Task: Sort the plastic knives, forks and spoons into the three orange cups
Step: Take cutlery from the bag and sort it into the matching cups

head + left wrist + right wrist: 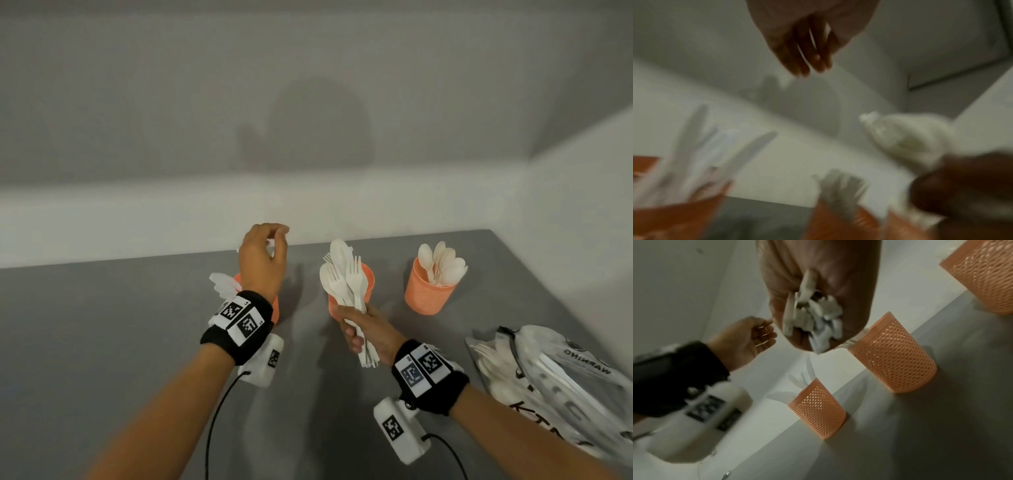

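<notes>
Sorting partly done
Right hand (364, 330) fingers grip a bundle of forks and spoons (346, 274); left hand (262, 260) fingers loosely curled, empty; spoon cup (428, 294) at 2 o'clock filled.

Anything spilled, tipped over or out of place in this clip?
Nothing stands out. All three orange cups stand upright on the grey table, with no cutlery loose on it. The right hand grips a mixed bundle of forks and spoons, not yet sorted.

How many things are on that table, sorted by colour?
Orange cups: 3
Bunch of white cutlery held by the right hand: 1
Silvery bag: 1
Total: 5
</notes>
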